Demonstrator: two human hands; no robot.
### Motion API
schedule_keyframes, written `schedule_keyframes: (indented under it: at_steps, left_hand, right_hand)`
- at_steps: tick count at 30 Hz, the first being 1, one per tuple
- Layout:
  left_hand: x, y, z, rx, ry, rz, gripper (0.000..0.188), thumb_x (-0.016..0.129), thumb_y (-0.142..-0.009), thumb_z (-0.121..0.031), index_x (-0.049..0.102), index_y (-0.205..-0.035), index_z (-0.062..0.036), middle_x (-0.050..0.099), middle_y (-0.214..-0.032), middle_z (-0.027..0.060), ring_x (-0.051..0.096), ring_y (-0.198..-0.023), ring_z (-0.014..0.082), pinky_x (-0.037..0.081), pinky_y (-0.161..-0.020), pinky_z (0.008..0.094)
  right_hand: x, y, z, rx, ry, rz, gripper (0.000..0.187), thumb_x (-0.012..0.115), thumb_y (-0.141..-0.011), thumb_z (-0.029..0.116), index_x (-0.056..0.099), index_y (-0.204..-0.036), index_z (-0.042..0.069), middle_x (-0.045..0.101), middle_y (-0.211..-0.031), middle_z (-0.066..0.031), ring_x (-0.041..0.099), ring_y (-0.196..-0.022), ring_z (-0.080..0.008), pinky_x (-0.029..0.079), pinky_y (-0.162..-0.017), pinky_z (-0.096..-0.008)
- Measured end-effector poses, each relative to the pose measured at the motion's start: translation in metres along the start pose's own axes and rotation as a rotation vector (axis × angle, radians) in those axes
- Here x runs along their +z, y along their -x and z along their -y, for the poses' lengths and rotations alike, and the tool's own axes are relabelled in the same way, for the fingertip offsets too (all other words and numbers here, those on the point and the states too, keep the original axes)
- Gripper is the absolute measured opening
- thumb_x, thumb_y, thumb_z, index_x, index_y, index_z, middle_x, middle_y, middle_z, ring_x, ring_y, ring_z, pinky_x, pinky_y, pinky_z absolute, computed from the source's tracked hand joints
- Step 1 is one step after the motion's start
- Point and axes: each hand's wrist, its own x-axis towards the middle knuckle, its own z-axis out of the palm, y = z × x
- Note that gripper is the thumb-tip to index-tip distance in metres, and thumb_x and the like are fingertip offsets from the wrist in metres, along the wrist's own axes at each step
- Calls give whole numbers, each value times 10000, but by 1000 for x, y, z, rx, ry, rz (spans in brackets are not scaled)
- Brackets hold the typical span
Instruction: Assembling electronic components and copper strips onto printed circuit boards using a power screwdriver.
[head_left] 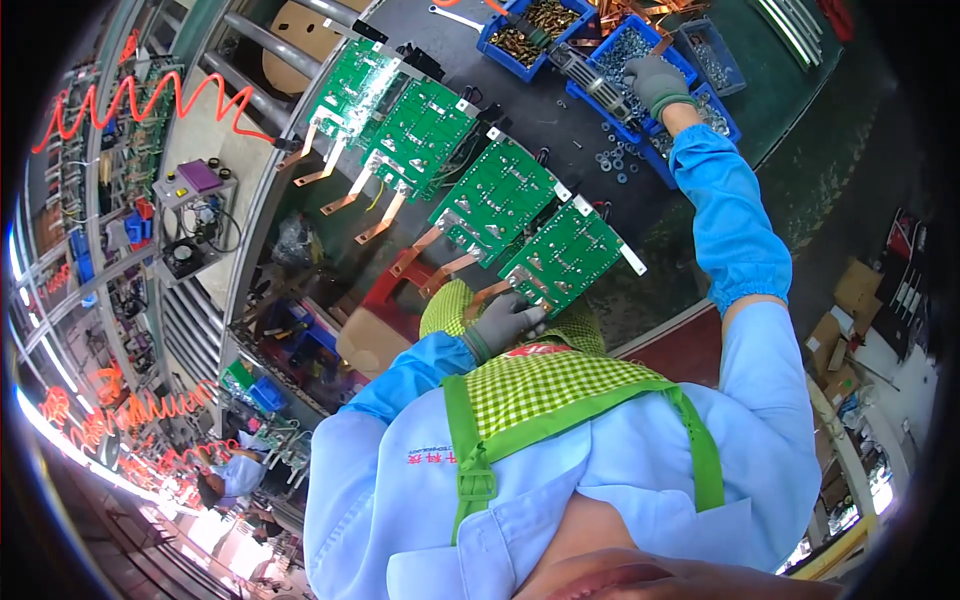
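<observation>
Four green circuit boards with copper strips lie in a slanting row on the dark bench; the nearest is a green circuit board. My left hand, in a grey glove, has its fingers closed on this board's near corner, beside a copper strip. My right hand, also gloved, reaches into a blue bin of small metal fasteners. Its fingers are curled down among them, and whatever they pinch is hidden. Just left of it, a grey power screwdriver lies across the bins.
Brass-coloured fasteners fill another blue bin. Loose washers are scattered on the bench near the right-hand bins. A wrench lies at the far edge. An orange coiled hose hangs at the left, and a red stool stands below the bench.
</observation>
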Motion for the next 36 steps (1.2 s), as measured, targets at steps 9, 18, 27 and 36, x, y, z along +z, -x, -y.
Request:
schedule_keyframes:
  at_steps: [9,18,27,36]
  left_hand:
    - [-5,-3,1,-20,-6,43,206,548,-872,-173,543,-956,16,585,-740,52,527,-618,95,430,-560,220]
    - [-4,1,-3,7,29,35,210,557,-870,-181,540,-973,2,571,-725,37,515,-592,81,436,-549,217]
    - [-9,-4,-2,37,-32,60,268,553,-875,-229,548,-981,17,598,-772,61,553,-646,99,461,-582,236]
    - [-10,-2,10,24,-52,42,228,542,-877,-199,579,-913,23,610,-724,46,558,-598,96,451,-544,222]
  right_hand:
    - [26,-2,-11,38,141,41,332,367,-866,136,544,-1146,156,602,-1023,-197,596,-919,-350,471,-769,-462]
    - [13,14,12,50,97,93,337,360,-887,155,494,-1197,146,598,-1039,-183,578,-963,-345,457,-803,-449]
    - [21,15,-6,97,68,-85,203,515,-810,196,582,-976,100,618,-921,-181,588,-875,-365,461,-744,-465]
    - [-60,146,34,145,-869,-402,229,596,-794,132,589,-1010,57,628,-846,-131,626,-725,-190,499,-638,-301]
